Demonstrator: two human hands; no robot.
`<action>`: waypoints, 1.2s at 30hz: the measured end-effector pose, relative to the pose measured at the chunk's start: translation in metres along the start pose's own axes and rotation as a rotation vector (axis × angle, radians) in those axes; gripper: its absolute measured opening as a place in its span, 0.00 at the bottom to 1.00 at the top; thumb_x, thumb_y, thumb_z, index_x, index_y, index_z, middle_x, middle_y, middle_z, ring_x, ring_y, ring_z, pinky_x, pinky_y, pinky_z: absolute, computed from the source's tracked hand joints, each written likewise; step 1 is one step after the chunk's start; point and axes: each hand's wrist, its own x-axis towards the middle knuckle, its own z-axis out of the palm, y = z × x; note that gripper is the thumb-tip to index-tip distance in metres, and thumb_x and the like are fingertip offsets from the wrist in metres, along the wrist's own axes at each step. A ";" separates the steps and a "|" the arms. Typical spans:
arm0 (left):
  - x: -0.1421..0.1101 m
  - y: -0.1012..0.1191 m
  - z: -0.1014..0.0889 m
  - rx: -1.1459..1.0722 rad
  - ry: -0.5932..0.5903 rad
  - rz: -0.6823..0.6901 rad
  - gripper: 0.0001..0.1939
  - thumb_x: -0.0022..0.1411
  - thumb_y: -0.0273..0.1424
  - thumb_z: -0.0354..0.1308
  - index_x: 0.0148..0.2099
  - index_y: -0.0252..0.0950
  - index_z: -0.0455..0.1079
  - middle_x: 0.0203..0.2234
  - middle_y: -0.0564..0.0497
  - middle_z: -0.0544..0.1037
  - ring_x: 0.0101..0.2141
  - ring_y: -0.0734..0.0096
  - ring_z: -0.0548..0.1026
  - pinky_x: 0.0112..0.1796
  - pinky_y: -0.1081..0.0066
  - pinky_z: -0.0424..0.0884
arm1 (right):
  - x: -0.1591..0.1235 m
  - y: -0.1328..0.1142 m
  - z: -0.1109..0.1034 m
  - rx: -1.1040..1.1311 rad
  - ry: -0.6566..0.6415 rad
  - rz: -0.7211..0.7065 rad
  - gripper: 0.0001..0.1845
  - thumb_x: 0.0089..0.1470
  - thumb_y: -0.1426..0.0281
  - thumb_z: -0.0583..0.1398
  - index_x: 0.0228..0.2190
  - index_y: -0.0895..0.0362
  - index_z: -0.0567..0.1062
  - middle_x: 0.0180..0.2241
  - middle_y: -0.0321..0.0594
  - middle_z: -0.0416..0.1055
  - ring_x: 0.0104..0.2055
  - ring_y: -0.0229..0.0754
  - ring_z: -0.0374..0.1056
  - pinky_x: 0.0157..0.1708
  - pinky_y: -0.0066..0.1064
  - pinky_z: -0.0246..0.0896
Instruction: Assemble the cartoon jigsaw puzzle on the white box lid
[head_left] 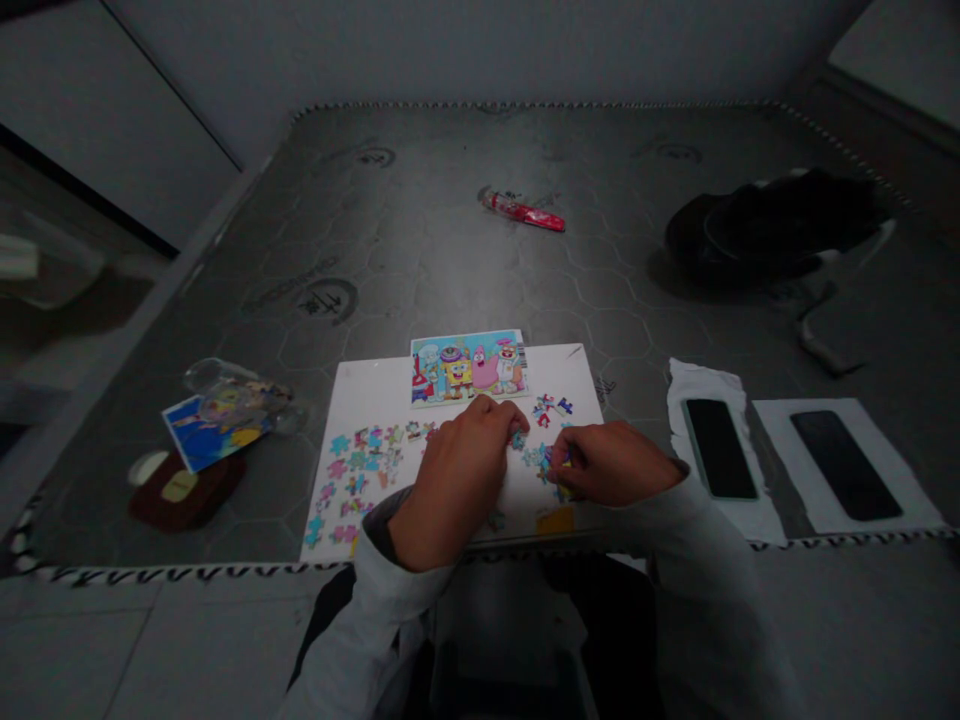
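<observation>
Clock ref: 12 is straight ahead of the wearer, centred on the hands.

Surface: bare grey mattress (442,265), hexagon quilting, round printed logos, stitched border (172,572) along the near edge. White wall (480,50) beyond it; white panel (112,120) at 10, dark gap below that.

Work area: white board (375,390) at the near edge, under both hands. Loose jigsaw pieces (356,465) are spread on it, mostly at 9, a smaller cluster at 1-3. Cartoon picture card (469,368) sits at 12, overhanging the board's far edge.

Left hand (454,480): fingers (502,410) curled down, tips on the pieces mid-board. Right hand (611,462): fingers (562,450) bent over the right cluster. Neither hand is flat or released; cannot tell if either grips a piece. Pale long sleeves (697,530) on both arms.

Around: clear plastic bag (225,410) holding a printed card at 9, dark brown pad (184,495) just nearer. Red tube (523,212) at 12, far. Dark cloth heap (772,225) at 2. Two black phones (720,448) (845,465) at 3, each on white paper (705,385).
</observation>
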 end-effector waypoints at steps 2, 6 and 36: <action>-0.003 0.000 -0.004 0.027 -0.021 -0.015 0.15 0.68 0.24 0.48 0.50 0.42 0.72 0.44 0.48 0.75 0.42 0.63 0.75 0.42 0.66 0.69 | 0.000 0.001 0.000 -0.002 0.002 -0.013 0.04 0.54 0.65 0.65 0.32 0.51 0.80 0.29 0.35 0.79 0.31 0.40 0.72 0.30 0.31 0.52; -0.009 0.000 -0.008 0.055 -0.040 -0.011 0.15 0.67 0.23 0.48 0.50 0.40 0.70 0.44 0.47 0.75 0.43 0.61 0.75 0.42 0.65 0.68 | 0.000 0.001 0.000 0.001 0.014 -0.019 0.04 0.53 0.65 0.66 0.32 0.51 0.80 0.29 0.35 0.79 0.31 0.40 0.72 0.31 0.31 0.53; -0.016 0.003 -0.010 0.176 -0.200 -0.043 0.15 0.70 0.35 0.47 0.41 0.37 0.75 0.34 0.44 0.81 0.35 0.57 0.79 0.37 0.62 0.72 | 0.003 -0.002 0.003 -0.007 0.022 -0.071 0.04 0.56 0.65 0.63 0.32 0.51 0.79 0.30 0.35 0.79 0.32 0.39 0.71 0.31 0.30 0.53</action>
